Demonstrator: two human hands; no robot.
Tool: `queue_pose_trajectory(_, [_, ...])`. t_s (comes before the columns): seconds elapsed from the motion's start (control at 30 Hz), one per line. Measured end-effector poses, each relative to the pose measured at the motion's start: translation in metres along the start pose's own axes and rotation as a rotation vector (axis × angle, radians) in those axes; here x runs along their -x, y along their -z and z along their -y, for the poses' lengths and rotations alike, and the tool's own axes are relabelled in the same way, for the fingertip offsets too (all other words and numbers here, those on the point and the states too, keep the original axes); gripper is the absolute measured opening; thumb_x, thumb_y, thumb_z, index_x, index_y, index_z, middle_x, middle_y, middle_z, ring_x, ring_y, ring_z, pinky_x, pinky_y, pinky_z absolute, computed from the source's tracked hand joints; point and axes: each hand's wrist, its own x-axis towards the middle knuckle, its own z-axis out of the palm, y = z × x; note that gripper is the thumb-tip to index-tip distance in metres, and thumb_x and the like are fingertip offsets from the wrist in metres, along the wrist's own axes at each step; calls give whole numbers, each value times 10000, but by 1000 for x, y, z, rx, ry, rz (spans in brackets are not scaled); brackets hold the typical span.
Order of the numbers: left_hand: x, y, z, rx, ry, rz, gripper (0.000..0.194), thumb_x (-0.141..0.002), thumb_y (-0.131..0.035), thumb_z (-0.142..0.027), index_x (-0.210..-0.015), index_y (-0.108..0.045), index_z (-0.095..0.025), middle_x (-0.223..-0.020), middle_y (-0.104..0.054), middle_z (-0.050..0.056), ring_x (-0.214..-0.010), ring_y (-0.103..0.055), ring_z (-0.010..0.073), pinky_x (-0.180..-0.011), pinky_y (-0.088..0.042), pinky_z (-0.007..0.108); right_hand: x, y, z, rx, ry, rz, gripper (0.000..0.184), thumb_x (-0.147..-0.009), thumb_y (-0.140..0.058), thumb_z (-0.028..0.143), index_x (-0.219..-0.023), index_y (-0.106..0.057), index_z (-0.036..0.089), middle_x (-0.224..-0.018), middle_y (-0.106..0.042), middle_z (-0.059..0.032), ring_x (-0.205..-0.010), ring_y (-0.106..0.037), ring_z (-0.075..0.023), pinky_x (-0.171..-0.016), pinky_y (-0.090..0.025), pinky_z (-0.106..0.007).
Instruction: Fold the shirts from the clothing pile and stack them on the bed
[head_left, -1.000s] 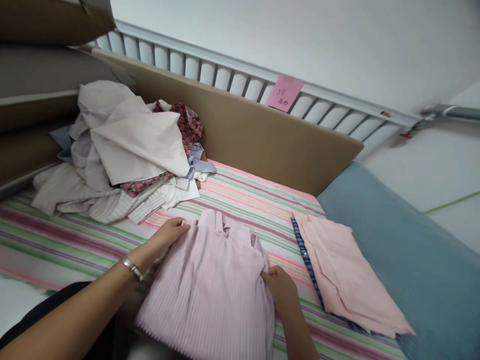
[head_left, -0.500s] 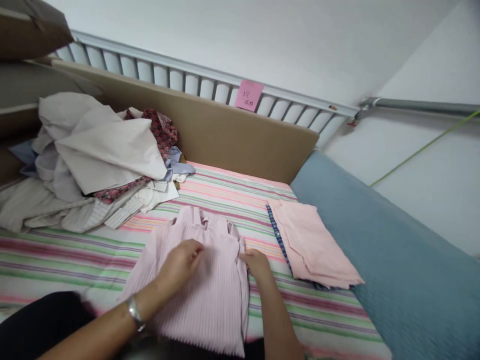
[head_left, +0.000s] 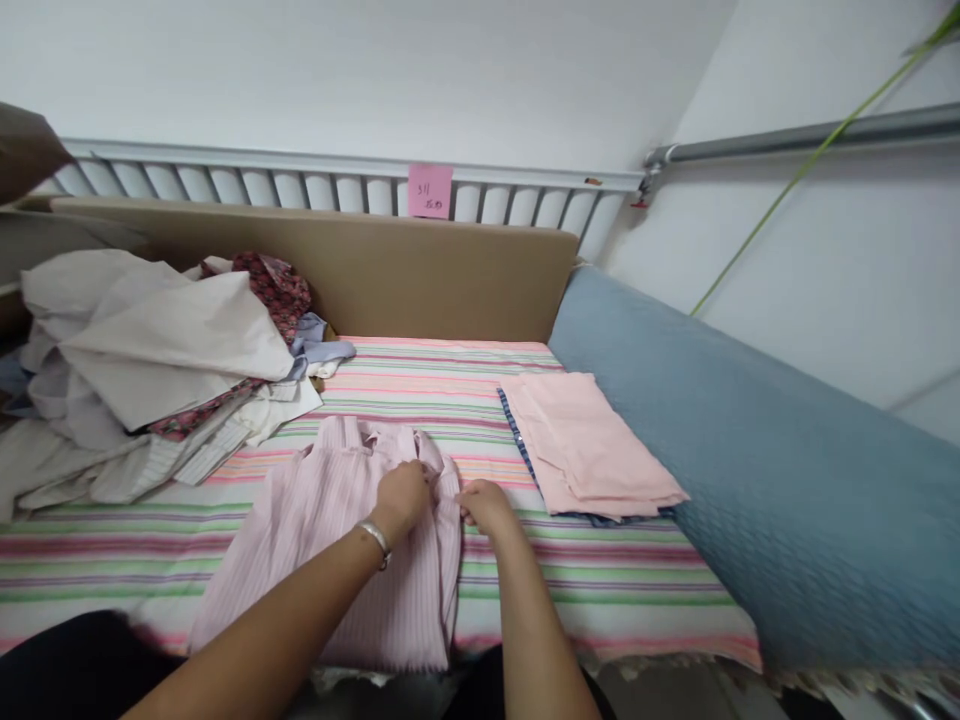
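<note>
A pale pink pleated garment [head_left: 289,535] lies on the striped cloth in front of me, its upper part with a strap-like edge pointing away from me. My left hand [head_left: 405,495] reaches across it, fingers closed on the fabric near its upper right. At the garment's right edge, my right hand [head_left: 486,505] is curled with thumb and fingertips pinching the side of the fabric. A silver bracelet [head_left: 375,540] circles my left wrist. To the right rests a folded peach-pink cloth [head_left: 592,440] on top of a dark blue patterned piece [head_left: 525,445].
A loose heap of clothes [head_left: 172,350] fills the left. Behind stand a brown board [head_left: 435,275] and a white radiator [head_left: 322,190] with a pink note [head_left: 430,192]. A blue padded surface [head_left: 735,440] borders the striped cloth [head_left: 600,590] on the right.
The view has turned to the right. My left hand has moved across the garment towards its upper right edge, closer to my right hand, which stays at the right side.
</note>
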Motion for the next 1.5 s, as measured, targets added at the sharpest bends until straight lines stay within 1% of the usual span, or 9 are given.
queue_pose_trajectory(0.07, [-3,3,8,106,11,18,30,-696,-546,-179,-668,-555,-173,-769,-649,116,-876,-620,272,-732,-417,334,1,3,1,-33,-12,15,173,-706,-574,189,-546,-509,198,-463,-534,34,-415,-487,-88,-453,-357,-212])
queue_pose_trajectory(0.23, [1,19,30,469,56,111,239,-684,-542,-403,-616,-417,-211,-495,-439,-50,-502,-501,144,-510,-386,253,4,6,5,-126,-19,47,152,-678,-604,188,-561,-507,195,-462,-528,41,-422,-485,-82,-419,-326,-195])
queue_pose_trajectory(0.4, [11,37,37,754,53,141,381,-618,-590,-511,-622,-347,-217,-513,-390,-81,-450,-406,86,-478,-363,225,9,4,12,-257,-7,84,126,-698,-595,189,-600,-516,189,-461,-514,49,-436,-478,-72,-408,-334,-171])
queue_pose_trajectory(0.57, [18,52,30,830,3,119,381,-614,-617,-510,-634,-402,-196,-569,-444,-53,-517,-456,94,-539,-402,235,17,-3,22,-433,-15,167,118,-737,-584,241,-672,-502,187,-517,-541,42,-472,-528,-78,-454,-413,-180])
queue_pose_trajectory(0.8, [16,46,30,594,-82,20,209,-710,-561,-356,-637,-451,-194,-586,-442,-35,-569,-474,135,-588,-400,267,15,-21,27,-475,-53,161,121,-742,-576,226,-679,-477,192,-489,-502,63,-435,-510,-82,-466,-444,-208])
queue_pose_trajectory(0.93, [17,38,25,375,-183,-81,117,-682,-581,-144,-790,-569,-188,-894,-565,41,-828,-548,195,-775,-405,303,11,-19,23,-438,-60,114,118,-735,-579,220,-671,-484,193,-464,-494,67,-416,-483,-75,-441,-406,-190])
queue_pose_trajectory(1.03, [20,41,15,34,-408,14,314,-759,-465,-66,-1004,-587,-222,-1085,-566,53,-898,-577,184,-812,-408,290,10,-14,21,-408,-60,81,116,-734,-578,224,-659,-496,193,-458,-498,64,-420,-493,-80,-431,-400,-185])
queue_pose_trajectory(1.17, [20,44,9,-341,-592,202,300,-838,-390,-89,-991,-614,-218,-991,-605,63,-821,-604,192,-736,-426,284,8,-11,19,-362,-56,32,110,-730,-582,216,-646,-515,190,-424,-478,67,-388,-458,-73,-387,-355,-171])
queue_pose_trajectory(1.5, [12,40,30,-246,-594,216,209,-820,-436,-158,-791,-639,-195,-881,-603,40,-835,-551,191,-788,-408,272,8,-11,19,-456,-40,102,111,-711,-611,226,-662,-523,181,-476,-509,60,-410,-475,-62,-372,-316,-153])
